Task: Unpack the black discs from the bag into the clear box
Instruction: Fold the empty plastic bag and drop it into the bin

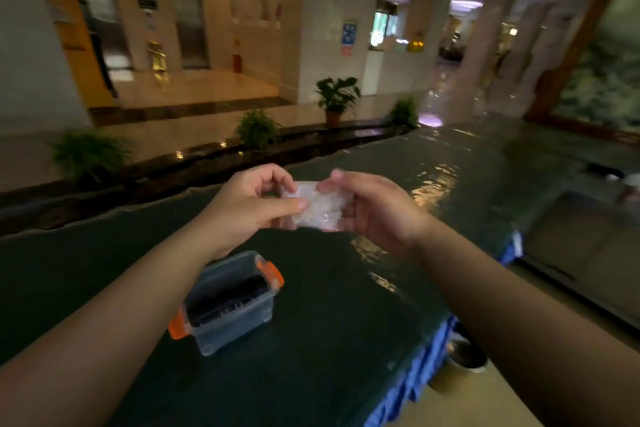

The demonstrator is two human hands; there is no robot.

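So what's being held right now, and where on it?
The clear bag, held above the table: left hand pinches its left edge, right hand its right edge.

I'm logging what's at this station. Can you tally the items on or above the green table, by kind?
Clear plastic bag, held by both hands: 1
Clear box with orange latches: 1
Row of black discs inside the box: individual count cannot be told
Total: 2 containers plus the discs

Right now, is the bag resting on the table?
No, both hands, left and right, hold the bag up above the table.
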